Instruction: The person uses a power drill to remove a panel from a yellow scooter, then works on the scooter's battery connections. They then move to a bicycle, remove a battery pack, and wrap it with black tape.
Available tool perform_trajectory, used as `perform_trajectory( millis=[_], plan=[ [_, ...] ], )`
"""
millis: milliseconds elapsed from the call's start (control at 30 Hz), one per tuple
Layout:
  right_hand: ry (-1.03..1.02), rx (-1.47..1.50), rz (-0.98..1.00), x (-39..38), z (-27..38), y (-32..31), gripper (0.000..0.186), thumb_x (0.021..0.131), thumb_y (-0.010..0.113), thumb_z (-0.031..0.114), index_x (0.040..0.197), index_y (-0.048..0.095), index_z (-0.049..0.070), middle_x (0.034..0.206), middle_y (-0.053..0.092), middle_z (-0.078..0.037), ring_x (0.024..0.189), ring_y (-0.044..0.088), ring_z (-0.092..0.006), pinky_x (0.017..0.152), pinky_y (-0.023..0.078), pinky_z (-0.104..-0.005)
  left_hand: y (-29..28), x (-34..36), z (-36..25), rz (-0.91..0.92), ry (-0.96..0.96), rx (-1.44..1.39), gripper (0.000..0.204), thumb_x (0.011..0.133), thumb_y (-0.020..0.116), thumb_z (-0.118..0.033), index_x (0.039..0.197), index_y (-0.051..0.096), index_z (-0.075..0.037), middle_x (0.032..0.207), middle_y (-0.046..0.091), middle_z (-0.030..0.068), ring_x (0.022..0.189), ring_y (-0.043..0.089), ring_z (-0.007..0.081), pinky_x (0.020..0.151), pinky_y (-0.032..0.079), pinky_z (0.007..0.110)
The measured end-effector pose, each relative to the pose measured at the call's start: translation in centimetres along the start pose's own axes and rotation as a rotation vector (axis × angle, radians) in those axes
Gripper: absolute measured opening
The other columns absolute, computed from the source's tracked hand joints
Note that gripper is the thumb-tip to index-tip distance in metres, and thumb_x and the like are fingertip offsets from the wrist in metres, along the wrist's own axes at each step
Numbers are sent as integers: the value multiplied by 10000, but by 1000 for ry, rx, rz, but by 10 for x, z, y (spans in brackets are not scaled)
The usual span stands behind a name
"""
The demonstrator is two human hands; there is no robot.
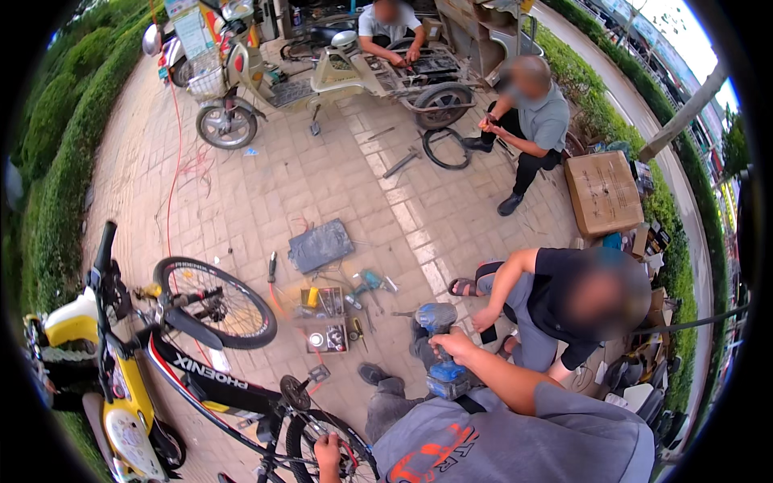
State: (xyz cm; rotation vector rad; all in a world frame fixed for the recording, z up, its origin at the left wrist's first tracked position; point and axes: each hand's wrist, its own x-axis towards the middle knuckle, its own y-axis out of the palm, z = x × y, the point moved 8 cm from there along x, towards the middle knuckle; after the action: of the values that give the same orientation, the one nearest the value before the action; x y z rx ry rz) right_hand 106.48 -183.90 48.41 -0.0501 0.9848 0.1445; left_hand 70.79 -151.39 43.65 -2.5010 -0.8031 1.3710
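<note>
A person in a grey T-shirt [507, 439] sits low on a brick pavement [314, 193], among bikes and scattered tools. At the near centre, the right grip [456, 344] is wrapped around the handle of a blue cordless drill [436, 317], held up with its nose to the left. The left grip [328, 449] is curled beside the rear wheel [302, 431] of a black bicycle [213, 378], which spans the near left. The wheel's edge and the frame crowd that spot, so one cannot tell whether the fingers pinch anything.

The likeliest trouble seems to lie at the left grip: if the wheel turns, fingers could be caught between spokes and frame. The drill is held one-handed, so a sudden bind could twist the wrist, and a slip could drop it toward the dark shoe [373, 373] nearby. Just right of the drill, a crouching co-worker in a black shirt [555, 294] has a hand [484, 319] close to it; a careless swing that way could strike those fingers.

Farther off, a teal drill [371, 280] and a dark flat slab [321, 245] lie loose where a foot could trip. On the far left, a red cable [178, 137] trails across the bricks and might snag someone stepping past.
</note>
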Motion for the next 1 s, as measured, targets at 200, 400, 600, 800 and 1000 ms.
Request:
perform_trajectory(
  millis=[200,400,600,800,1000],
  plan=[
    [-41,137,-7,37,81,-20,85,771,632,46,756,597,-30,669,588,-104,560,566,-178,461,446,-317,21,59,-128,5,129,121,297,901,587,-212,799,632,63,674,636,81,615,576,139,582,455,285],
    [-66,244,-14,135,172,-48,65,738,624,34,719,584,-14,610,564,-92,494,539,-185,429,408,-323,60,111,-238,-40,51,101,301,913,574,-217,885,621,79,712,651,111,613,598,152,583,485,291],
    [-64,267,-91,195,276,-81,87,704,613,32,630,574,9,578,556,-82,481,529,-171,419,379,-324,151,136,-356,140,109,300,311,911,580,-237,923,636,68,774,670,112,666,624,154,611,495,289],
    [-30,314,-163,262,371,-105,56,691,613,36,646,584,20,571,547,-74,489,530,-174,448,392,-326,177,187,-479,108,70,207,278,918,565,-210,918,640,57,773,671,103,657,613,153,608,484,300],
    [66,413,-197,361,457,-90,54,706,621,34,700,578,2,602,554,-102,497,533,-203,454,417,-350,179,309,-525,126,-56,164,270,905,587,-200,922,642,64,753,662,101,655,603,152,612,483,307]
  ],
)
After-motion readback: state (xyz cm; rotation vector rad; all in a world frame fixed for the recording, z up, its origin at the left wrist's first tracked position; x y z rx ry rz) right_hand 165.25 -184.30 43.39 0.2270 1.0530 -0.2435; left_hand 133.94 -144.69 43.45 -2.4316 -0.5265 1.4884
